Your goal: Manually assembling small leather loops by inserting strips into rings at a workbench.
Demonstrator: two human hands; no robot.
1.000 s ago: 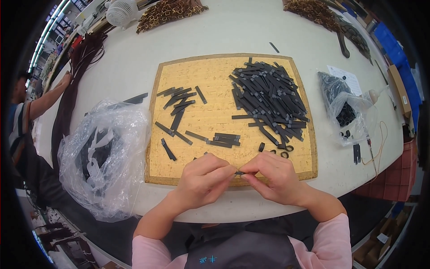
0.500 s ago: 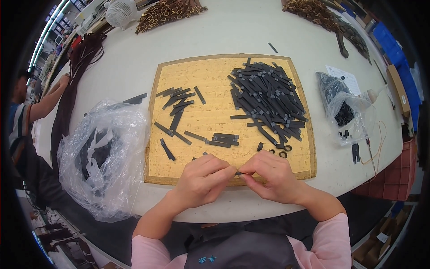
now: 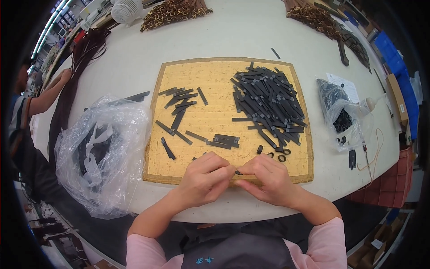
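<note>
Over the front edge of the board, my left hand (image 3: 205,177) is closed, pinching a small black strip (image 3: 238,172) between thumb and fingertips. My right hand (image 3: 270,180) meets it from the other side, its curled fingers against the strip and its thumb held a little below. Most of the strip is hidden by my fingers. Just beyond my right hand lie several black rings (image 3: 281,158). A large heap of short black strips (image 3: 268,101) covers the right of the board, and several loose strips (image 3: 226,140) are scattered on the left.
The yellow board (image 3: 206,71) rests on a white table (image 3: 215,31). A clear plastic bag (image 3: 105,157) stands left, another bag with black rings (image 3: 342,119) right. Bundles of brown straps (image 3: 177,15) and a white fan (image 3: 126,12) are at the back. A co-worker (image 3: 38,103) handles dark straps (image 3: 67,101) at left.
My right thumb has moved down, away from the strip, widening the gap to its fingers. My left hand keeps its pinch. The view has shifted slightly.
</note>
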